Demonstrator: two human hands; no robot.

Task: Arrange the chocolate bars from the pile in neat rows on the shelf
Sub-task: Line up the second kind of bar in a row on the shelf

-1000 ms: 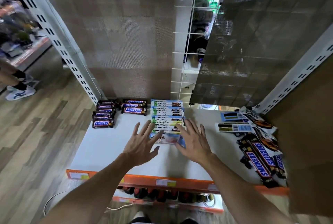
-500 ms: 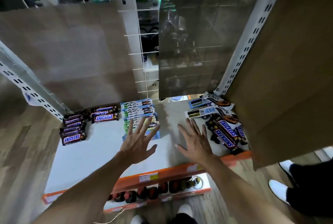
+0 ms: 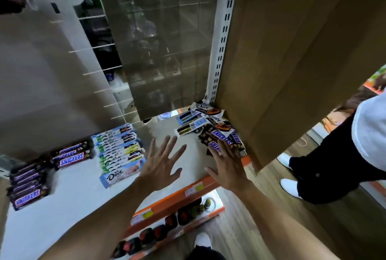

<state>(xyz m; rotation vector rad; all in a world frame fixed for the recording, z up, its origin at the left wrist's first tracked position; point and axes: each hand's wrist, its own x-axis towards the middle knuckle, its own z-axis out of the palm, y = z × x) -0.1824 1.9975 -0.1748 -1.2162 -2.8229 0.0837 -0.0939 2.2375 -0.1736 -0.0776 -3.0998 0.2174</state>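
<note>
So, flat white shelf point(image 3: 69, 197): smooth matte top, orange front lip w/ small paper price labels. Brown cardboard panel point(image 3: 292, 61) w/ faint creases closes the R side, next to a white slotted metal upright point(image 3: 221, 50). Thin white wire grid point(image 3: 100, 70) at the back, part-covered by grey-brown mesh sheets point(image 3: 163, 50).

Loose pile of glossy wrapped chocolate bars point(image 3: 211, 128) sits in the far R corner of the shelf, against the cardboard. They're flat oblong packs lying criss-cross, some face down w/ barcodes up. Right hand point(image 3: 227, 167) is flat, fingers straight and spread, holding nothing. Its fingertips point(image 3: 223, 151) overlap the nearest brown Snickers pack at the pile's front edge; touching or just above, can't tell. Left hand point(image 3: 163, 163) is likewise splayed and empty, over bare shelf between the pile and the mid row, heel of the hand just beside the front Dove bar.

Counts:
- **Pile:** approx 3 Snickers, 2–3 white-and-brown Dove packs, 2 pale-blue packs face down. Exact no. unclear as they overlap.
- **Row of pale-blue and white Dove bars point(image 3: 119, 151):** tidy, mid-shelf, lapped like shingles, approx 10.
- **Brown Snickers bars:** 2 neat groups. Rear stack point(image 3: 71, 154) shows 3; far-L stack point(image 3: 29, 184) approx 5, blurred.

Under the shelf is a line of dark bottles w/ red labels point(image 3: 158, 232). A second person point(image 3: 334, 155) stands at R on the wood-look floor: black trousers, white top, 2 white shoes.
</note>
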